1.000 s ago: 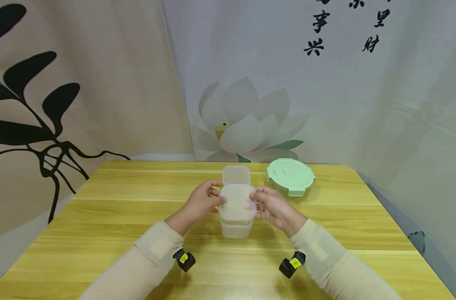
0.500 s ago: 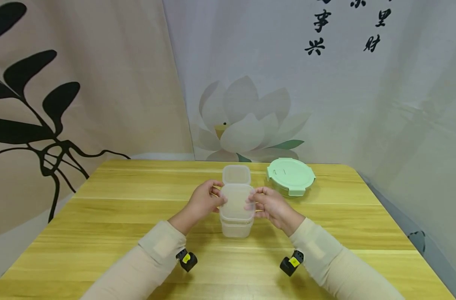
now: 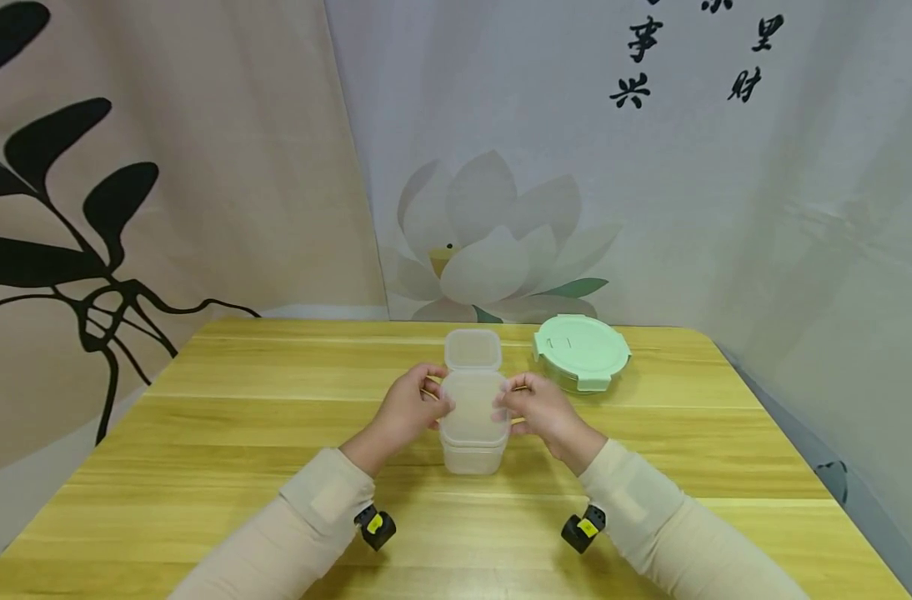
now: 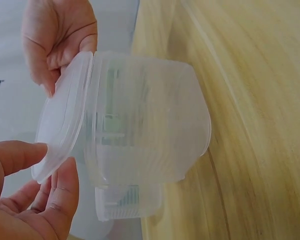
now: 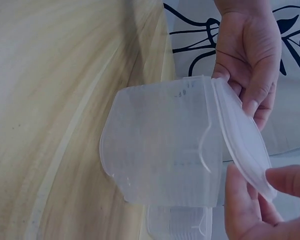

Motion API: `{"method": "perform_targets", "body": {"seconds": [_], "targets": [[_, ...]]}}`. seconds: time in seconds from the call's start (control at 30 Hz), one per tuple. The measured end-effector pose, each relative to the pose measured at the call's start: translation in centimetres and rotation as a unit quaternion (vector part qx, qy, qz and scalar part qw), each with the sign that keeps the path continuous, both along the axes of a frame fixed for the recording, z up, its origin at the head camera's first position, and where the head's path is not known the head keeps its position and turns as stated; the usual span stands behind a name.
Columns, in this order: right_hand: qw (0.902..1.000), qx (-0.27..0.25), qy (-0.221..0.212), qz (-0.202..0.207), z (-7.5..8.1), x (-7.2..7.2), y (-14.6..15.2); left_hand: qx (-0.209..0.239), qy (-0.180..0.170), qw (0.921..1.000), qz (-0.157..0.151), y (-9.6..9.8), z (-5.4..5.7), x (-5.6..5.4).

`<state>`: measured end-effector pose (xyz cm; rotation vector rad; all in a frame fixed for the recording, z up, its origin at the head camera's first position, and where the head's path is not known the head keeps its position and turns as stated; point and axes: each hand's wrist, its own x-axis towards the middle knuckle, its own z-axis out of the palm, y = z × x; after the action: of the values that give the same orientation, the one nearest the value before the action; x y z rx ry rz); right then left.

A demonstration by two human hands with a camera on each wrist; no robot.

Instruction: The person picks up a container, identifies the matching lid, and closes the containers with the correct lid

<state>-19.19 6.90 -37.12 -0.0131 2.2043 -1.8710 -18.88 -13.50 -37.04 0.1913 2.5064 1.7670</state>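
Note:
A frosted translucent lid [image 3: 474, 408] is held by both hands over a clear plastic food container [image 3: 473, 461] standing on the table. My left hand [image 3: 403, 404] pinches the lid's left side between thumb and fingers. On the right side, my right hand [image 3: 542, 412] pinches it the same way. In the left wrist view the lid [image 4: 65, 117] tilts, its near edge at the rim of the container [image 4: 150, 120] and its far edge raised. The right wrist view shows the same tilt of the lid [image 5: 242, 140]. Nothing can be made out inside the container.
Directly behind stands a second translucent container [image 3: 473, 348]. A round box with a pale green clip lid [image 3: 582, 350] is at the back right. All stand on a wooden table [image 3: 238, 467], with a printed curtain [image 3: 493, 100] behind its far edge.
The lid's near edge has come down onto the container's front rim, and the gap seen there earlier has closed. Both hands keep their hold; the containers have not moved.

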Motion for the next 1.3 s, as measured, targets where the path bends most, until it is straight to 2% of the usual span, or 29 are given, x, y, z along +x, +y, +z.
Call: {"method": "perform_targets", "body": {"seconds": [0.53,0.77,1.3], "targets": [[0.9998,0.016,0.013,-0.001,-0.08,0.29,-0.09,0.005,-0.002,1.0000,-0.005,-0.05,-0.55,0.03],[0.9998,0.019,0.011,-0.002,-0.05,0.33,-0.13,0.009,-0.004,0.9999,-0.005,-0.07,-0.37,0.31],[0.9996,0.027,0.012,-0.002,0.06,0.40,-0.14,0.023,-0.028,0.9993,0.003,0.08,-0.54,0.44]]}}
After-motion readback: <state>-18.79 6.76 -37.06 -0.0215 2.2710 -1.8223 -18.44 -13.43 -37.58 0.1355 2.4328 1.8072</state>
